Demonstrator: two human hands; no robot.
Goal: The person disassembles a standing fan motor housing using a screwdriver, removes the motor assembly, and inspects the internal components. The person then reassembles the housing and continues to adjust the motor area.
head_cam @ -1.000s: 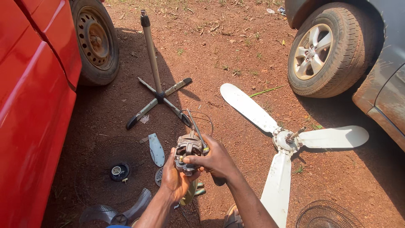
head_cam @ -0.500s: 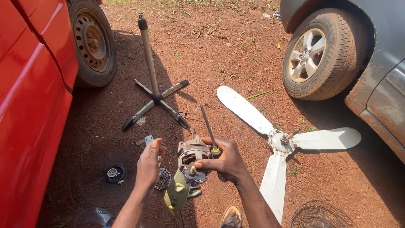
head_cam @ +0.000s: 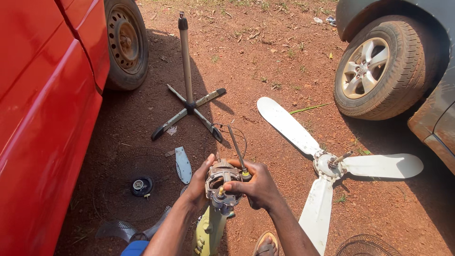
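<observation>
A small grey fan motor (head_cam: 221, 185) with a short shaft sits between both my hands, low in the middle of the view. My left hand (head_cam: 201, 185) cups its left side. My right hand (head_cam: 256, 186) grips its right side and also pinches a screwdriver (head_cam: 237, 149), whose dark shank points up and away. Below the motor hangs a pale yellow-green plastic housing (head_cam: 208, 232). A thin black wire loops over the dirt just beyond the motor.
A fan stand with cross feet (head_cam: 188, 104) lies ahead. A white three-blade ceiling fan (head_cam: 327, 163) lies at right. A round wire fan guard (head_cam: 135, 185) with translucent blades lies at left. A red car (head_cam: 42, 118) flanks the left, a dark car's wheel (head_cam: 374, 71) the right.
My left hand, lifted off the motor half a second ago, has come back onto its left side. The screwdriver stays upright in my right hand. The camera has shifted slightly.
</observation>
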